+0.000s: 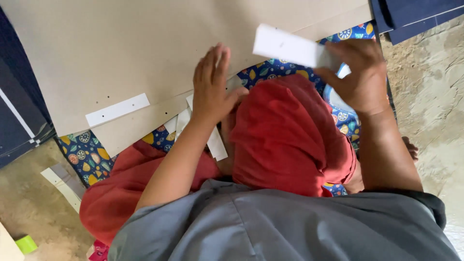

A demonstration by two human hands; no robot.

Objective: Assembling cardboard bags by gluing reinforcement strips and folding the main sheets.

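Observation:
My left hand point(212, 84) lies flat with fingers together on the edge of a large tan cardboard sheet point(145, 43), pressing it down. My right hand point(360, 75) is raised at the right and grips a white paper strip point(285, 46) by one end. A second white strip with small holes point(117, 109) lies on the cardboard. More white strips point(215, 142) lie under my left wrist, beside my red-clothed knee point(285, 130). A second tan sheet point(140, 128) sticks out from beneath the first.
A blue patterned mat point(89, 154) covers the concrete floor point(430, 92). Dark blue boards are stacked at the left point(17, 121) and at the top right point(415, 12). White offcuts point(60, 183) and a green object point(26, 244) lie at the lower left.

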